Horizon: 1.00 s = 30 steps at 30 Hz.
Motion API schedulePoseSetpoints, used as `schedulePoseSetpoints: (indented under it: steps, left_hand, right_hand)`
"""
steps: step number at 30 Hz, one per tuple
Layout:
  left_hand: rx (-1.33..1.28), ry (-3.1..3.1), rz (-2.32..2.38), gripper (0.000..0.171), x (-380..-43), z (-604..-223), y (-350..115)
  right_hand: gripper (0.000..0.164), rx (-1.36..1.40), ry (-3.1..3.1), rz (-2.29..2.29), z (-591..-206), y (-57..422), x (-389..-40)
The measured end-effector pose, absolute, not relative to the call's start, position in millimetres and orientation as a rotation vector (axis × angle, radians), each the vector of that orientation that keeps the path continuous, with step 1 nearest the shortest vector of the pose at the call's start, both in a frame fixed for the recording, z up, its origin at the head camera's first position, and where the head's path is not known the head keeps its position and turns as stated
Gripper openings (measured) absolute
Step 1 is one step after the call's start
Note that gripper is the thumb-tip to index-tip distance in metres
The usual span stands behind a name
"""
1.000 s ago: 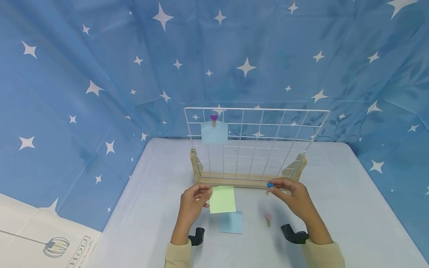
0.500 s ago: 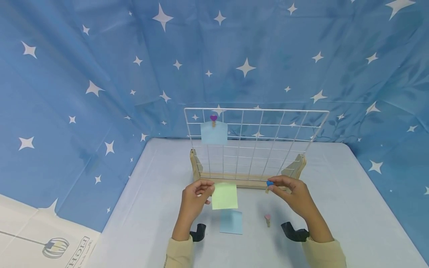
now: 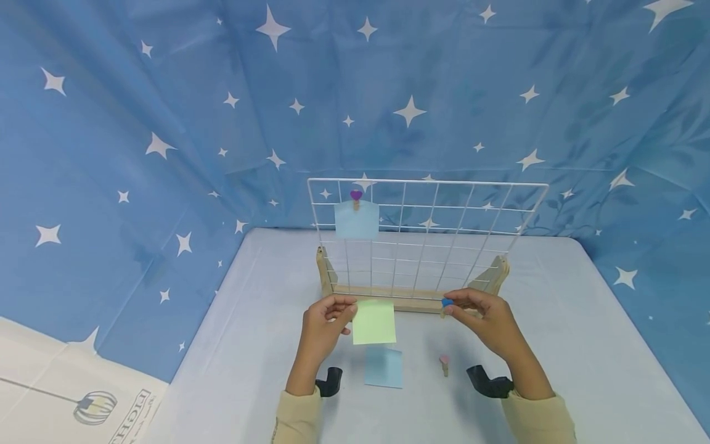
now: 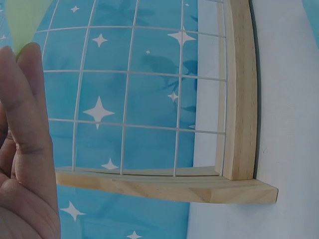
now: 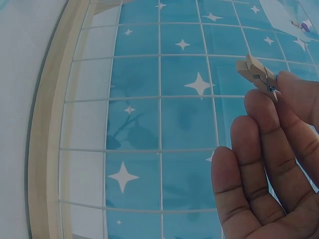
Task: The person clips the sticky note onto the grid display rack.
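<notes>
My left hand (image 3: pixel 326 324) pinches a light green sticky note (image 3: pixel 374 322) by its left edge, held up in front of the wire rack's wooden base. In the left wrist view the green note (image 4: pixel 25 20) shows between thumb and finger. Over to the right, my right hand (image 3: pixel 484 313) pinches a small clothespin (image 3: pixel 447 303) with a blue top; its wooden jaws point away from the fingers in the right wrist view. Behind both hands stands the white wire grid (image 3: pixel 421 234). A blue note (image 3: pixel 357 221) hangs at its upper left under a clothespin with a purple heart (image 3: pixel 356 196).
Below the green note, another blue note (image 3: pixel 384 367) lies on the white table (image 3: pixel 249 382). A clothespin with a pink heart (image 3: pixel 444 364) lies to its right. The grid's wooden base (image 3: pixel 410 304) runs just beyond the hands. A starry blue curtain (image 3: pixel 310 74) hangs behind.
My left hand has moved the green note slightly up and to the right. My right hand has risen a little with the clothespin still pinched.
</notes>
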State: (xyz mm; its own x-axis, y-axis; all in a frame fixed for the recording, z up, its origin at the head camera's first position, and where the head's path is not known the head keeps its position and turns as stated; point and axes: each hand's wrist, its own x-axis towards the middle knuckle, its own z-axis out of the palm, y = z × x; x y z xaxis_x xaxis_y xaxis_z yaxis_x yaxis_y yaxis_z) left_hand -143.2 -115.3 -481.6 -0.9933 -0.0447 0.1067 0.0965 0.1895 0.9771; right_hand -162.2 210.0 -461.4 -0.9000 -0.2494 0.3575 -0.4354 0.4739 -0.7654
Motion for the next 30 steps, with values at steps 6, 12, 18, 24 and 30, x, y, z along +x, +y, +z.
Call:
schedulePoseSetpoints:
  steps: [6, 12, 18, 24, 30]
  left_hand:
    - [-0.060, -2.335, -1.933, 0.014, -146, -479, -113]
    - [-0.083, -2.325, -1.927, 0.013, -149, -475, -110]
    - [-0.101, -2.326, -1.900, 0.012, -153, -470, -109]
    - [-0.109, -2.328, -1.880, 0.011, -156, -465, -107]
    - [-0.114, -2.315, -1.893, 0.011, -160, -461, -105]
  right_hand:
    - [0.019, 0.611, -2.513, 1.378, -460, 211, -163]
    - [0.021, 0.619, -2.498, 1.337, -457, 213, -166]
    - [0.021, 0.597, -2.518, 1.308, -450, 213, -170]
    - [0.021, 0.591, -2.510, 1.306, -445, 213, -172]
    - [0.023, 0.649, -2.437, 1.349, -443, 214, -174]
